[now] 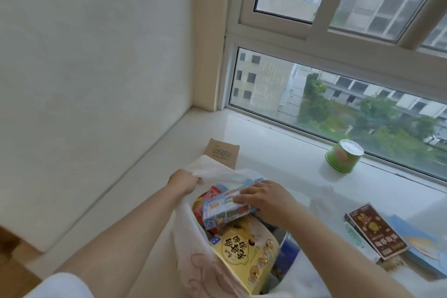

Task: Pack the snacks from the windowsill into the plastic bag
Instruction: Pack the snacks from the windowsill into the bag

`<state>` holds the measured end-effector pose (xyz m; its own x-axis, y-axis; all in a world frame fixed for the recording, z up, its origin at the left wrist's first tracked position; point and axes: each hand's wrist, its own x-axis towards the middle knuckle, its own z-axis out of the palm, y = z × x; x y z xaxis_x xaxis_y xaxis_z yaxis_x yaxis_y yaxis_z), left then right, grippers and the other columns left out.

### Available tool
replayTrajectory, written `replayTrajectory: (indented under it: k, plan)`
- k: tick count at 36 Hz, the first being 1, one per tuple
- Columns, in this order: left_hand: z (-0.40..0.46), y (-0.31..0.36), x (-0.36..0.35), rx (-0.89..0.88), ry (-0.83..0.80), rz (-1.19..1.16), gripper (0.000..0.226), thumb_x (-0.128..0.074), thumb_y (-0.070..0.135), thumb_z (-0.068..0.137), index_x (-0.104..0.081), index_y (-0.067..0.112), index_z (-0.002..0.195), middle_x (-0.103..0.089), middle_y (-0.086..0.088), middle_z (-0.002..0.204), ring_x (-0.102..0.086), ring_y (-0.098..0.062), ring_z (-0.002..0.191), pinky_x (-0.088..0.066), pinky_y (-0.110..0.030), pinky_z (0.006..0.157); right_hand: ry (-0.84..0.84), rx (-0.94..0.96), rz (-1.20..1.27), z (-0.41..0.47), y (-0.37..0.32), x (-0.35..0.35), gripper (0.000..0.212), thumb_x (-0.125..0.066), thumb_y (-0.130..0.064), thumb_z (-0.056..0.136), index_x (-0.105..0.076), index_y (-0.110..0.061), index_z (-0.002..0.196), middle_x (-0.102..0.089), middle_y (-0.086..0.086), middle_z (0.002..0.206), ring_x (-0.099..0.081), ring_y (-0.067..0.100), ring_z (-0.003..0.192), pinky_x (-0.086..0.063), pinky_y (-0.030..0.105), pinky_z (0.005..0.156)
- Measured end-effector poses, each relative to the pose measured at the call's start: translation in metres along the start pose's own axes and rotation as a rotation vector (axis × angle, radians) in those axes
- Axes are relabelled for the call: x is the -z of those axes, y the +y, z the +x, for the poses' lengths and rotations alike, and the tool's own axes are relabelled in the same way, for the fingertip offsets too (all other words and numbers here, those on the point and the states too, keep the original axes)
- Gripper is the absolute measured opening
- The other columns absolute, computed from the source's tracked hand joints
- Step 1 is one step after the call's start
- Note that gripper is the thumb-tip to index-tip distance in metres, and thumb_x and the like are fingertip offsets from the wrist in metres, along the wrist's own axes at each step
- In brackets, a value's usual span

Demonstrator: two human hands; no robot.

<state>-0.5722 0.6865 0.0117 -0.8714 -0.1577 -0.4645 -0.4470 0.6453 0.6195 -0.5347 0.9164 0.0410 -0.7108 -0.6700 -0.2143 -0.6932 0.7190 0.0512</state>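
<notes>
One windowsill [278, 152]. One plastic bag [183, 244], mouth up, several boxes inside. Left hand [182, 180] grips bag rim. Right hand [262, 198] holds one pale blue box [225, 211] over bag mouth, long axis left-right. Right of bag: three flat boxes [376, 231], one green cup [343, 156].

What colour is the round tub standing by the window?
Green, with a white top; the tub shows in the head view.

Soft overcast daylight is coming through the window [338, 94], lighting the windowsill [278, 152] evenly with faint shadows; wide-angle distortion is bending the edges, and the nearest arms are blurring
</notes>
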Motion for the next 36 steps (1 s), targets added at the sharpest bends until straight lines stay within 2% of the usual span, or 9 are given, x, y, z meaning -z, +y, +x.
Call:
replayTrajectory:
  k: [4,8,14,18,21,23,27,31,36]
  plan:
    - [-0.002,-0.005,0.001,-0.058,0.020,0.059,0.029,-0.054,0.023,0.094,-0.065,0.006,0.114,-0.063,-0.015,0.119,-0.058,-0.030,0.107,-0.041,-0.026,0.076,-0.139,-0.139,0.024,0.041,-0.034,-0.014,0.056,-0.051,-0.044,0.093,-0.026,-0.044,0.143,-0.029,-0.003,0.152,-0.028,0.028,0.138,-0.028,0.054,0.104]
    - [-0.005,-0.015,0.003,-0.083,0.055,0.090,0.029,-0.051,0.022,0.095,-0.066,0.006,0.114,-0.064,-0.015,0.117,-0.059,-0.031,0.105,-0.046,-0.030,0.080,-0.333,-0.269,0.224,0.060,-0.050,-0.018,0.061,-0.032,-0.071,0.086,-0.023,-0.050,0.143,-0.018,-0.004,0.156,-0.014,0.031,0.142,-0.029,0.055,0.106]
    - [-0.007,-0.019,-0.010,-0.088,0.073,0.042,0.027,-0.049,0.019,0.093,-0.069,0.010,0.108,-0.066,-0.014,0.112,-0.061,-0.030,0.098,-0.048,-0.030,0.078,-0.316,-0.256,0.171,0.068,-0.064,-0.017,0.060,-0.053,-0.064,0.081,-0.040,-0.047,0.137,-0.026,-0.005,0.152,-0.018,0.029,0.137,-0.028,0.063,0.102]
    - [-0.012,-0.005,-0.018,-0.144,0.085,0.131,0.033,-0.042,0.023,0.099,-0.064,0.003,0.115,-0.063,-0.017,0.116,-0.059,-0.032,0.105,-0.048,-0.033,0.087,-0.329,-0.217,0.083,0.076,-0.076,-0.037,0.055,-0.060,-0.047,0.085,-0.040,-0.048,0.135,-0.012,-0.005,0.156,-0.007,0.033,0.140,-0.019,0.072,0.101]
    - [-0.005,-0.003,-0.012,-0.177,0.130,0.220,0.033,-0.041,0.024,0.098,-0.067,0.010,0.113,-0.064,-0.014,0.115,-0.059,-0.028,0.100,-0.042,-0.026,0.075,-0.299,-0.231,0.199,0.074,-0.066,-0.039,0.047,-0.053,-0.044,0.089,-0.042,-0.050,0.134,-0.009,-0.011,0.157,-0.004,0.029,0.142,-0.023,0.067,0.102]
    - [-0.001,-0.003,-0.010,-0.208,0.185,0.302,0.031,-0.043,0.028,0.095,-0.069,0.013,0.104,-0.067,-0.012,0.106,-0.060,-0.028,0.090,-0.040,-0.026,0.067,-0.266,-0.249,0.272,0.068,-0.062,-0.032,0.042,-0.050,-0.035,0.091,-0.049,-0.044,0.132,-0.019,-0.010,0.155,-0.010,0.024,0.142,-0.029,0.060,0.102]
    - [-0.011,0.012,-0.021,-0.399,0.313,0.499,0.031,-0.047,0.043,0.092,-0.061,0.020,0.108,-0.063,-0.001,0.108,-0.059,-0.022,0.095,-0.044,-0.030,0.068,0.024,-0.354,0.345,0.050,-0.053,-0.019,0.032,-0.041,-0.031,0.097,-0.062,-0.033,0.122,-0.051,-0.007,0.134,-0.038,0.019,0.124,-0.040,0.038,0.084]
    - [-0.028,0.034,-0.042,-0.620,0.365,0.540,0.037,-0.051,0.044,0.091,-0.054,0.025,0.124,-0.057,0.003,0.118,-0.053,-0.016,0.107,-0.049,-0.029,0.079,0.332,-0.513,0.266,0.019,-0.033,-0.014,0.031,-0.040,-0.026,0.097,-0.066,-0.024,0.114,-0.061,-0.002,0.119,-0.048,0.022,0.113,-0.038,0.037,0.086]
    - [-0.044,0.075,-0.074,-0.758,0.329,0.519,0.030,-0.052,0.037,0.092,-0.058,0.025,0.118,-0.059,0.003,0.116,-0.054,-0.018,0.105,-0.050,-0.031,0.080,0.681,-0.689,0.192,-0.032,0.003,-0.010,0.008,-0.066,-0.013,0.075,-0.073,-0.016,0.075,-0.069,0.001,0.076,-0.063,0.027,0.077,-0.047,0.033,0.062]
